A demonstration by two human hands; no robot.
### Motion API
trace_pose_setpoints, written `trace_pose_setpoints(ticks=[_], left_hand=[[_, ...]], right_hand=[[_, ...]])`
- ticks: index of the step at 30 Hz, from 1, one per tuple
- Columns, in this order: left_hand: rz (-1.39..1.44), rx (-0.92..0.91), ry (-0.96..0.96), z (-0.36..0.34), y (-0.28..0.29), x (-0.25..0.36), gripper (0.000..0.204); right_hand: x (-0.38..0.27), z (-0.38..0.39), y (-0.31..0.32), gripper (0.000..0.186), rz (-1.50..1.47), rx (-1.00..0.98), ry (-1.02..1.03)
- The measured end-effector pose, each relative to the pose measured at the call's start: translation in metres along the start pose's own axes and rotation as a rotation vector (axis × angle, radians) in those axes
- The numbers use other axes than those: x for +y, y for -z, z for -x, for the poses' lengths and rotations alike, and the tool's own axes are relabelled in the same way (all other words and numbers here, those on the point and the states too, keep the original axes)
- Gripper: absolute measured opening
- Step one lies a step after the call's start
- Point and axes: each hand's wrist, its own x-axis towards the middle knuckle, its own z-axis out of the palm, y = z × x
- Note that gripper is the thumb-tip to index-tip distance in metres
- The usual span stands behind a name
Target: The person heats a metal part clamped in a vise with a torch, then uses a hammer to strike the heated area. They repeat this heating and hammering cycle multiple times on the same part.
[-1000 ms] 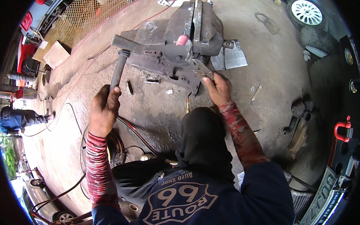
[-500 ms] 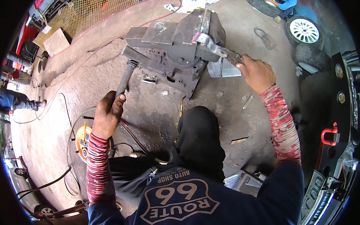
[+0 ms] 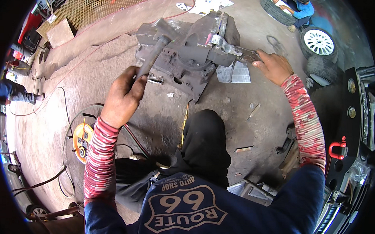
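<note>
My left hand [image 3: 126,94] grips the metal handle of a hammer [image 3: 152,58], whose blurred head is raised at the left side of a large, worn grey bench vise [image 3: 190,45]. My right hand [image 3: 276,68] is closed on the near end of a flat metal piece [image 3: 246,55]. Its other end, a bent part [image 3: 219,43] with a pink patch, lies at the vise's jaws; whether it is clamped or just resting there is unclear. A sheet of newspaper [image 3: 236,73] lies on the floor to the vise's right, under a rod hanging from the vise.
A co-worker [image 3: 300,9] in blue handles a tyre at top right, near white-rimmed wheels [image 3: 319,42]. Another person's legs [image 3: 21,92] show at left. A mesh sheet [image 3: 92,12] lies at top left. A yellow reel [image 3: 82,142] and hoses are at lower left, a red shackle [image 3: 338,149] at right.
My left hand and hammer have risen up and rightward toward the vise since half a second ago. My right hand and its metal piece moved right earlier, then slightly up.
</note>
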Motion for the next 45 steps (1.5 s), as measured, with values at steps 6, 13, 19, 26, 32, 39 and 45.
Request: trace_pose_setpoints(ticks=[6,13,19,26,32,39,45], left_hand=[[0.009,-0.028,-0.132,-0.027,-0.024,0.022,0.023],[0.121,-0.093,-0.07,-0.024,-0.032,0.031,0.02],[0.155,-0.09,-0.017,-0.017,-0.018,0.029,0.023],[0.155,-0.088,-0.004,-0.017,-0.022,0.035,0.025],[0.14,-0.105,-0.018,-0.021,-0.03,0.045,0.027],[0.111,-0.092,-0.057,-0.034,-0.045,0.05,0.027],[-0.326,0.066,-0.433,-0.065,-0.06,0.039,0.033]], right_hand=[[0.001,-0.002,0.009,0.042,0.019,-0.057,0.028],[0.003,0.008,0.005,0.035,-0.089,0.019,0.037],[0.012,0.034,-0.008,0.033,-0.173,0.017,-0.059],[0.019,0.025,-0.013,0.036,-0.117,0.025,-0.042],[0.024,0.019,-0.017,0.039,-0.136,0.012,0.001],[0.027,0.017,-0.029,0.039,-0.15,-0.002,-0.017],[0.023,0.017,-0.05,0.038,-0.076,0.102,0.001]])
